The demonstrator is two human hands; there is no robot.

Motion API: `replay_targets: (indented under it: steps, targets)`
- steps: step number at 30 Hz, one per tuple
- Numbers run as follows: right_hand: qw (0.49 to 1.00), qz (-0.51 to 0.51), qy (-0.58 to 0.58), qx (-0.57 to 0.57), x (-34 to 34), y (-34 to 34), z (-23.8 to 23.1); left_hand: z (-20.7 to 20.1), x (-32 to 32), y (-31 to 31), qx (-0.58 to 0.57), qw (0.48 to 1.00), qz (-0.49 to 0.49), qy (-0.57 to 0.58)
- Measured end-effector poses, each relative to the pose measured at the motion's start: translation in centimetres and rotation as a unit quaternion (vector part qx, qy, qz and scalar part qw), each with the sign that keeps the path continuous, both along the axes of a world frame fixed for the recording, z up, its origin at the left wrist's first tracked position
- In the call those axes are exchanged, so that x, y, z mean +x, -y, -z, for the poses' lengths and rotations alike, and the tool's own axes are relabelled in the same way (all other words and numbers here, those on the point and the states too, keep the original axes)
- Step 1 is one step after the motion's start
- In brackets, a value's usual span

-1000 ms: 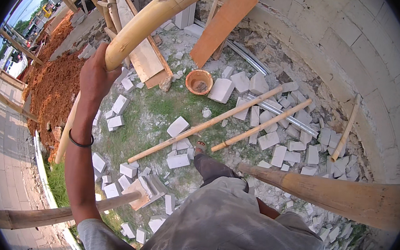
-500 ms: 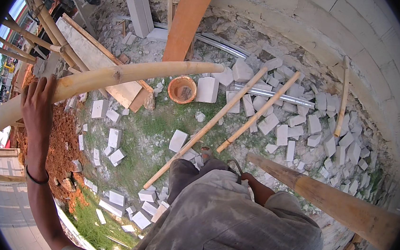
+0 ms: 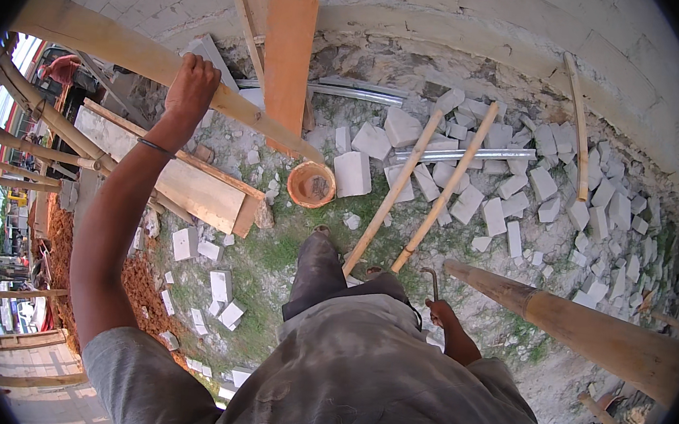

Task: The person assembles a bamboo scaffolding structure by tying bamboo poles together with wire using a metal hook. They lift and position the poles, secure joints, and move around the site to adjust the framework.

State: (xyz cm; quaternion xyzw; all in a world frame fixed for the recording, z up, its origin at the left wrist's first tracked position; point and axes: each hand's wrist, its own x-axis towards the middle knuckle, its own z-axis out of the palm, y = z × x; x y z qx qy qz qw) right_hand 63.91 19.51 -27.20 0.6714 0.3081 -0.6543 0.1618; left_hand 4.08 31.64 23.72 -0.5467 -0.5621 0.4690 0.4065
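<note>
My left hand (image 3: 192, 86), its arm raised, is closed round a thick bamboo pole (image 3: 120, 46). The pole slants from the upper left down toward a round orange-brown bucket (image 3: 312, 184) with some grey stuff inside; whether its end touches the rim I cannot tell. Low at my right side, my right hand (image 3: 442, 311) grips a thin metal bar with a hooked end (image 3: 432, 278). Two slimmer bamboo poles (image 3: 396, 189) (image 3: 448, 191) lie over the ground and white blocks in front of me. One foot (image 3: 321, 230) shows on the grass below the bucket.
Broken white blocks (image 3: 491, 213) and metal channels (image 3: 474, 155) are strewn along the wall (image 3: 483, 43). Another thick bamboo pole (image 3: 580, 326) slants in at right. An orange-brown board (image 3: 289, 62) leans at the back; planks (image 3: 196, 191) lie left. A person (image 3: 63, 69) bends at far left.
My left hand has moved right and farther forward with the bamboo pole, whose end now points down near the bucket. My view has shifted; the right hand and hooked bar show more clearly.
</note>
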Motion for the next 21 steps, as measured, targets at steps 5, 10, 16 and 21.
replay_targets:
  steps: [5,10,16,21]
  targets:
    - [0.992,0.122,0.023,0.005,-0.6,2.4,2.0,7.0,-4.9,-7.6,-0.045,0.998,0.040,-0.033]
    - [0.970,0.235,0.070,0.009,-5.3,3.8,1.7,16.2,-11.4,-14.1,-0.138,0.985,0.103,-0.030]
    - [0.972,0.182,0.143,0.031,-15.5,1.5,-0.1,27.4,-20.0,-24.1,-0.225,0.952,0.201,-0.057]
    - [0.992,0.011,0.110,0.056,-26.7,-5.5,0.9,35.5,-24.2,-30.8,-0.246,0.943,0.217,-0.062]
